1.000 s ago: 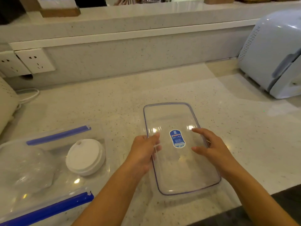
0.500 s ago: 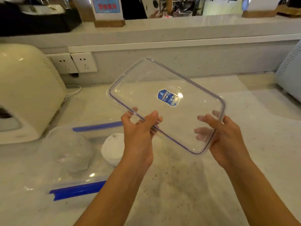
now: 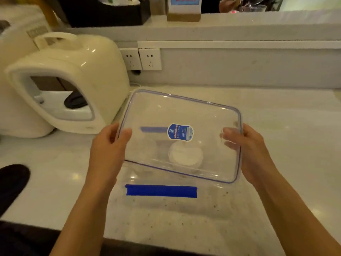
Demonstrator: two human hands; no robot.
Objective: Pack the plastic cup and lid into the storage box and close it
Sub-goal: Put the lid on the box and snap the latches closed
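The box lid [image 3: 184,115] is clear, glossy plastic with a blue-tinted rim and a glossy blue sticker [image 3: 180,132]. The box [image 3: 166,207] below is the same clear plastic, its clip [image 3: 161,190] matt blue. The surface [image 3: 286,126] is polished pale speckled stone. At left, the appliance [image 3: 73,76] is smooth, shiny cream plastic.

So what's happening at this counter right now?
A person holds a clear box lid in the air, the left hand and right hand each gripping one short end. It hangs tilted over the open storage box on the counter. A white cup lid shows through it inside the box. Nothing is closed yet.
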